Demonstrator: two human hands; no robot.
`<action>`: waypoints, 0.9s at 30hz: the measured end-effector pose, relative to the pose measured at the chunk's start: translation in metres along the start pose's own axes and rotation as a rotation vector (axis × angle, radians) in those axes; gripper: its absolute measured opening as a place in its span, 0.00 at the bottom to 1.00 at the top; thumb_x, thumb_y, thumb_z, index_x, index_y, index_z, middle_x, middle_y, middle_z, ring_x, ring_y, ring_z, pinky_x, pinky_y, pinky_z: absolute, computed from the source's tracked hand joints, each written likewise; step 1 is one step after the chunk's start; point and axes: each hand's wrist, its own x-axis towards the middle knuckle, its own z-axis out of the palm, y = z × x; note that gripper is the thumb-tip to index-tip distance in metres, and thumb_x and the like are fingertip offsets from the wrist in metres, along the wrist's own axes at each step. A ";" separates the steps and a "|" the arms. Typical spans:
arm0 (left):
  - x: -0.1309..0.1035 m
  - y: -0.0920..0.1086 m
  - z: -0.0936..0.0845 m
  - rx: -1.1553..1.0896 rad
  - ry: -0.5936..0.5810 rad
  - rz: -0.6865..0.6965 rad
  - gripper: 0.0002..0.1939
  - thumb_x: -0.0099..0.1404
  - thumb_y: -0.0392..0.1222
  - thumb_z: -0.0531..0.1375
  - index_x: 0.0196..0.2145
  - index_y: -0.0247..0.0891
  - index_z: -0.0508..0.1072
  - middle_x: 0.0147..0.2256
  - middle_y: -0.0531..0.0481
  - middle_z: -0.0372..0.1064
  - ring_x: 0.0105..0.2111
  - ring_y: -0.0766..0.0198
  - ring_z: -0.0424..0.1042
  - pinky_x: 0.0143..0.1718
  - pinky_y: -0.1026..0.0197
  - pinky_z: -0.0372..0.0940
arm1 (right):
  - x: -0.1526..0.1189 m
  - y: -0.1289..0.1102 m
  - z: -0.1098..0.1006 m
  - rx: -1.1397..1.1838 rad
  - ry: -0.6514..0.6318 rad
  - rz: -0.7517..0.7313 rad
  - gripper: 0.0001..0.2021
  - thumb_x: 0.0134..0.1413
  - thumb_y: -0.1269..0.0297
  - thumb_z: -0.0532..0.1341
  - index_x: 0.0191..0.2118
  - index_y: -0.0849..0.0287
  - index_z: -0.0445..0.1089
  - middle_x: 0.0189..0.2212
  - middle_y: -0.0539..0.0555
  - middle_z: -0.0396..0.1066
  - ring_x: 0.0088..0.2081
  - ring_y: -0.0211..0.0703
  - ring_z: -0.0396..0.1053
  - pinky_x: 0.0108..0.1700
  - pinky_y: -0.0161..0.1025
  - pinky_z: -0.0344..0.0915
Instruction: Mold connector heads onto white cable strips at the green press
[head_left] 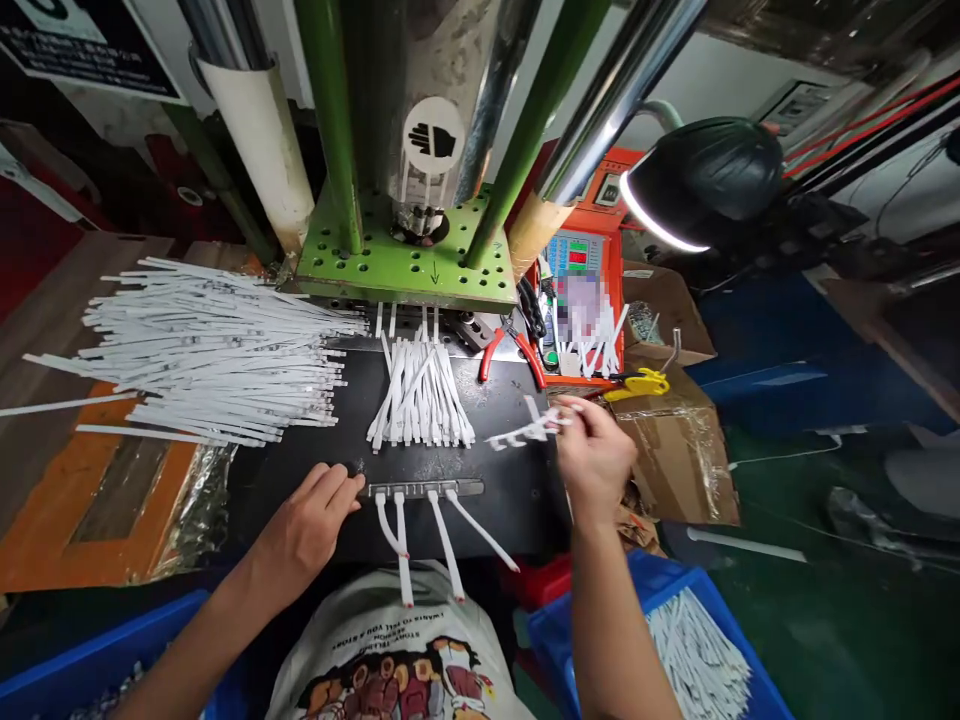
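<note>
Along the front edge of the bench [517, 510], a slotted metal bar [469, 488] is set roughly parallel to that edge, and four white strips [446, 550] are seated in it, their tails fanned toward the front. Three tails are carried out to the edge or past it; the leftmost is bent across its neighbour.

At the bar's left end, the left hand [319, 515] is placed, its fingers curled in close. Whether the bar is truly pinched cannot be told, as the grip is hidden by the knuckles.

Over by the right edge, a small branched white piece [529, 432] is held up by the right hand [596, 455], pinched narrowly between the fingers; its outline is blurred.

In the middle of the bench, behind the bar, a bundle of white strips [424, 400] is laid out, crossed toward the rear, ends lined up toward the front. Above the rear edge, a green press plate [450, 285] is mounted. Near the rear right corner, red-handled pliers [491, 355] are left open, with an orange control box [616, 250] stationed beyond. Past the left edge, a large pile of white strips [217, 350] is heaped, and the right side is lit by a black lamp [705, 170].
</note>
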 end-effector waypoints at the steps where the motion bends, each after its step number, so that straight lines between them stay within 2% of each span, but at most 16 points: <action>1: -0.001 0.000 0.001 -0.001 0.013 0.002 0.13 0.69 0.25 0.51 0.48 0.32 0.69 0.34 0.48 0.63 0.35 0.59 0.63 0.36 0.58 0.65 | 0.001 0.021 -0.021 -0.129 0.067 0.082 0.16 0.58 0.63 0.54 0.43 0.64 0.76 0.35 0.60 0.77 0.35 0.50 0.74 0.39 0.42 0.68; 2: -0.002 -0.001 0.002 -0.011 0.017 -0.004 0.13 0.69 0.26 0.51 0.49 0.32 0.69 0.34 0.48 0.63 0.36 0.59 0.64 0.36 0.58 0.65 | 0.002 0.040 -0.041 -0.269 0.089 0.143 0.18 0.58 0.63 0.53 0.45 0.65 0.76 0.35 0.62 0.77 0.36 0.53 0.74 0.40 0.45 0.68; 4: -0.004 0.000 0.000 -0.059 0.011 -0.039 0.13 0.70 0.29 0.52 0.50 0.32 0.68 0.35 0.47 0.64 0.37 0.59 0.65 0.38 0.57 0.66 | 0.001 0.071 -0.073 -0.551 0.038 0.234 0.22 0.58 0.64 0.52 0.50 0.69 0.75 0.36 0.67 0.76 0.39 0.59 0.74 0.42 0.49 0.66; 6: -0.006 0.003 -0.005 -0.109 0.026 -0.078 0.13 0.70 0.32 0.54 0.51 0.33 0.68 0.37 0.46 0.64 0.38 0.59 0.66 0.40 0.57 0.66 | -0.005 0.082 -0.088 -0.740 -0.019 0.221 0.24 0.58 0.64 0.51 0.53 0.71 0.73 0.41 0.71 0.74 0.43 0.64 0.72 0.42 0.53 0.66; 7: -0.005 0.006 -0.009 -0.129 0.053 -0.085 0.13 0.70 0.33 0.55 0.51 0.33 0.68 0.38 0.46 0.64 0.38 0.60 0.66 0.41 0.58 0.66 | -0.010 0.080 -0.089 -0.758 -0.039 0.158 0.23 0.59 0.63 0.51 0.53 0.70 0.73 0.44 0.71 0.73 0.44 0.64 0.72 0.43 0.53 0.66; 9: -0.001 0.012 -0.017 -0.181 0.134 -0.052 0.15 0.69 0.32 0.57 0.53 0.33 0.68 0.39 0.45 0.65 0.39 0.61 0.67 0.42 0.60 0.66 | -0.023 0.060 -0.079 -0.598 -0.127 -0.063 0.19 0.61 0.61 0.53 0.50 0.64 0.75 0.46 0.66 0.73 0.45 0.58 0.72 0.45 0.50 0.67; 12: 0.013 0.022 -0.023 -0.314 0.237 0.080 0.19 0.68 0.28 0.56 0.57 0.33 0.66 0.39 0.44 0.67 0.39 0.63 0.67 0.40 0.63 0.66 | -0.048 0.007 -0.044 -0.065 -0.462 -0.423 0.14 0.63 0.66 0.56 0.50 0.51 0.74 0.44 0.57 0.72 0.43 0.45 0.72 0.44 0.41 0.69; 14: 0.022 0.027 -0.020 -0.400 0.273 0.166 0.18 0.69 0.29 0.55 0.55 0.34 0.68 0.36 0.45 0.68 0.36 0.64 0.67 0.37 0.63 0.66 | -0.065 -0.027 -0.019 0.237 -0.635 -0.564 0.18 0.62 0.72 0.57 0.53 0.46 0.72 0.43 0.54 0.70 0.43 0.41 0.70 0.42 0.38 0.69; 16: 0.027 0.029 -0.015 -0.455 0.296 0.204 0.13 0.70 0.33 0.55 0.51 0.35 0.71 0.32 0.47 0.68 0.32 0.64 0.65 0.34 0.62 0.65 | -0.081 -0.051 0.000 0.410 -0.657 -0.620 0.21 0.60 0.76 0.57 0.54 0.45 0.71 0.40 0.53 0.68 0.41 0.40 0.69 0.41 0.38 0.68; 19: 0.031 0.031 -0.013 -0.519 0.319 0.127 0.10 0.71 0.36 0.55 0.45 0.36 0.75 0.28 0.49 0.67 0.28 0.66 0.64 0.30 0.64 0.63 | -0.087 -0.063 0.012 0.483 -0.591 -0.515 0.16 0.60 0.76 0.57 0.47 0.50 0.75 0.35 0.53 0.67 0.38 0.40 0.68 0.38 0.36 0.67; 22: 0.040 0.031 -0.020 -0.620 0.281 -0.096 0.11 0.70 0.39 0.56 0.33 0.35 0.76 0.26 0.50 0.65 0.26 0.68 0.65 0.29 0.66 0.61 | -0.062 -0.059 0.010 0.427 -0.636 -0.296 0.07 0.61 0.68 0.59 0.36 0.56 0.75 0.32 0.53 0.70 0.35 0.40 0.69 0.35 0.34 0.66; 25: 0.063 0.024 -0.024 -0.650 0.252 -0.340 0.18 0.68 0.41 0.59 0.20 0.35 0.67 0.23 0.54 0.58 0.23 0.71 0.60 0.25 0.67 0.55 | -0.021 -0.054 0.006 0.335 -0.670 -0.126 0.15 0.61 0.57 0.59 0.26 0.59 0.69 0.24 0.51 0.68 0.28 0.39 0.66 0.29 0.32 0.62; 27: 0.083 0.014 -0.022 -0.537 0.176 -0.437 0.21 0.67 0.41 0.59 0.18 0.35 0.63 0.20 0.57 0.54 0.21 0.72 0.58 0.24 0.66 0.53 | 0.005 -0.051 0.008 0.268 -0.705 -0.088 0.20 0.60 0.51 0.58 0.21 0.58 0.63 0.19 0.49 0.63 0.23 0.37 0.61 0.25 0.32 0.58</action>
